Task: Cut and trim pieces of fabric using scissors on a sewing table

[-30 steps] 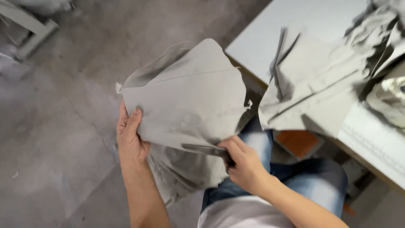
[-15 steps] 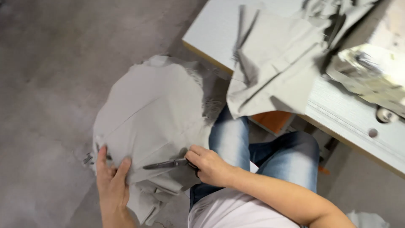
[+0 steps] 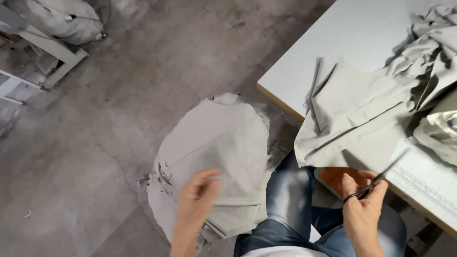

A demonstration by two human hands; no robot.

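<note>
My left hand (image 3: 196,200) hovers, motion-blurred, over a stack of grey fabric pieces (image 3: 214,152) beside my left knee, with the fingers spread and nothing in them. My right hand (image 3: 364,212) is raised near the table's front edge, shut on a pair of dark scissors (image 3: 376,181) that point up and to the right. Just above it a folded grey fabric piece (image 3: 354,121) hangs over the edge of the white table (image 3: 342,38).
More crumpled grey fabric (image 3: 428,52) lies at the table's far right, beside a shiny pale bundle (image 3: 440,133). A printed ruler strip (image 3: 426,188) runs along the table's front. At the top left stand a filled sack (image 3: 52,19) and a white frame (image 3: 52,52) on the concrete floor.
The grey piece that both hands held has gone down onto the stack. My right hand has swung right toward the table with the scissors; my left hand has let go of the fabric.
</note>
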